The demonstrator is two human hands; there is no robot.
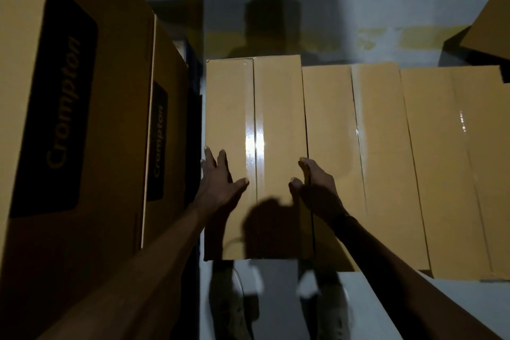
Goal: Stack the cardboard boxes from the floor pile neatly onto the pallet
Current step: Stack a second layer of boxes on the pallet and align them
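— Towering at left: two stacked Crompton cartons (69,107). And the row?
— Three boxes side by side; the leftmost box (248,107) lies under both hands.
— Fingers?
— Left hand (218,176) flat, spread; right hand (314,185) curls over its right edge.

You are facing three boxes lying side by side in a row: the left box (256,119), the middle box (345,132) touching its right side, and the right box (452,160) beyond that. Your left hand (218,179) is resting on the left box's near left part, your right hand (314,188) at its right edge. A tall stack (69,91) is standing at your left.
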